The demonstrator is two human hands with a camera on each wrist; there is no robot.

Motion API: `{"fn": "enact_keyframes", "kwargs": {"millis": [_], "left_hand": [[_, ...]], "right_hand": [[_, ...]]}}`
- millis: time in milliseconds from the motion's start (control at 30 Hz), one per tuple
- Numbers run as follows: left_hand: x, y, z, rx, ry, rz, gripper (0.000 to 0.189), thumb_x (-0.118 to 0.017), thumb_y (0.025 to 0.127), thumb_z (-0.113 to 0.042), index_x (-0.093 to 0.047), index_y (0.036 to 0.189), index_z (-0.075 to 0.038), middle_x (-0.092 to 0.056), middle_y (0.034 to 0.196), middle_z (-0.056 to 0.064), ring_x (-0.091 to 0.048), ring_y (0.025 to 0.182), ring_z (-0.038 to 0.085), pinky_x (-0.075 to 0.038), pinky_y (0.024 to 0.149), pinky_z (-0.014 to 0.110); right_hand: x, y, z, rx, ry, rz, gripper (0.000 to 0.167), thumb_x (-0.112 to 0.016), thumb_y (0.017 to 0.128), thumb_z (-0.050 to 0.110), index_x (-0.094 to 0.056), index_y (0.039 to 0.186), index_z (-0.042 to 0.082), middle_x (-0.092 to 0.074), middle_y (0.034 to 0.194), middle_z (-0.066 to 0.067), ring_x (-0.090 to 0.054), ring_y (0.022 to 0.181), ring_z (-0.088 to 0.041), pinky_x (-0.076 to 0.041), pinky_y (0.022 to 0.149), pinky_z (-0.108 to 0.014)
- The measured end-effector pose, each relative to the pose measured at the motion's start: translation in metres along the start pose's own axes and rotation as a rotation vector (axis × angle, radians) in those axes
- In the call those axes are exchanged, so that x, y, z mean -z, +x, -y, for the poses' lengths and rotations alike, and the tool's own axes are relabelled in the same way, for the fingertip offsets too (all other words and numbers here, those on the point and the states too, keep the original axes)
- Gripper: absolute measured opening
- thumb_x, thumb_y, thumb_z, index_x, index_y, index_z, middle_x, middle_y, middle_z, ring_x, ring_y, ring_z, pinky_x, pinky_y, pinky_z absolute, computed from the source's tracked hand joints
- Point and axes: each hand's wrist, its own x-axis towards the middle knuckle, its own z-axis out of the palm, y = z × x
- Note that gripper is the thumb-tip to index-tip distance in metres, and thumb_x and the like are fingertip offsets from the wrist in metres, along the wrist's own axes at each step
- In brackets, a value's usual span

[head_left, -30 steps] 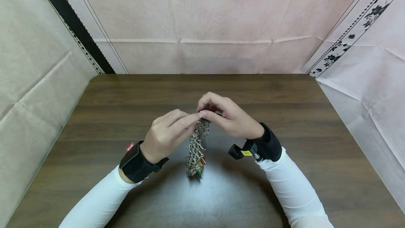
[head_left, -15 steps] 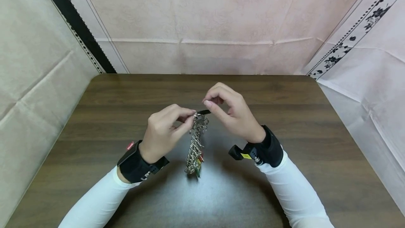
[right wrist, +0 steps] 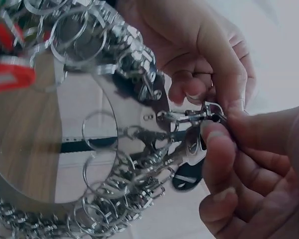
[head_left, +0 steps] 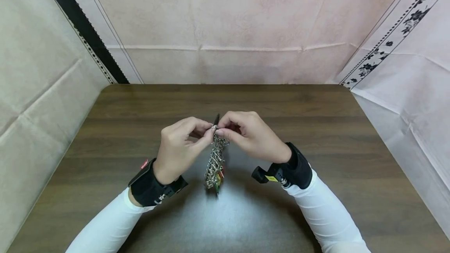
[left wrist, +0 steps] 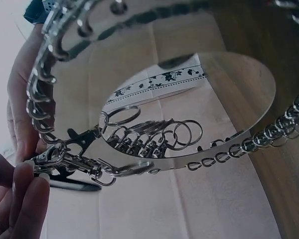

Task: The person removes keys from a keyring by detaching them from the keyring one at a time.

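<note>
Between my hands hangs a large flat metal ring (head_left: pixel 215 163), edge-on in the head view, with key rings and small metal clasps crowded round its rim. The right wrist view shows its flat face (right wrist: pixel 144 112) with a stamped figure. My left hand (head_left: pixel 183 143) pinches at the top of the ring with thumb and forefinger. Against it, my right hand (head_left: pixel 247 136) pinches a small metal clasp (right wrist: pixel 194 149) at the rim. A flat black piece (head_left: pixel 216 119) sticks up between the hands. The fingertips partly hide where the clasp joins.
Red, yellow and green tags (head_left: pixel 219 177) hang low on the ring, close over the brown wooden table (head_left: pixel 140 128). Pale patterned cloth (head_left: pixel 246 30) stands behind the table and at both sides. Both wrists wear black camera bands.
My right hand was at the clasp, drew up and away from the black piece, and has come back down to pinch. The black piece swung from pointing right to pointing away.
</note>
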Motion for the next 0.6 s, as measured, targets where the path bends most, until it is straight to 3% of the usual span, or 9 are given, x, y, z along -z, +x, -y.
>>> {"fn": "enact_keyframes", "kwargs": {"millis": [300, 600], "left_hand": [[-0.0044, -0.0013, 0.0027, 0.004, -0.021, 0.016, 0.007, -0.074, 0.085, 0.002, -0.071, 0.091, -0.001, -0.068, 0.079, 0.008, -0.067, 0.072, 0.012, -0.056, 0.069, 0.018], [-0.0043, -0.0008, 0.0096, -0.015, -0.149, 0.04, 0.011, -0.065, 0.089, 0.002, -0.069, 0.099, 0.002, -0.069, 0.089, 0.01, -0.064, 0.079, 0.014, -0.054, 0.074, 0.017]], "right_hand": [[0.0015, -0.0023, -0.003, -0.019, 0.093, 0.019, 0.006, -0.06, 0.099, 0.001, -0.06, 0.095, -0.003, -0.067, 0.077, -0.008, -0.066, 0.07, -0.01, -0.06, 0.066, -0.03], [-0.0002, -0.0034, -0.0018, -0.001, 0.132, -0.04, 0.007, -0.058, 0.1, -0.001, -0.058, 0.098, -0.007, -0.067, 0.08, -0.012, -0.067, 0.072, -0.013, -0.061, 0.066, -0.031]]}}
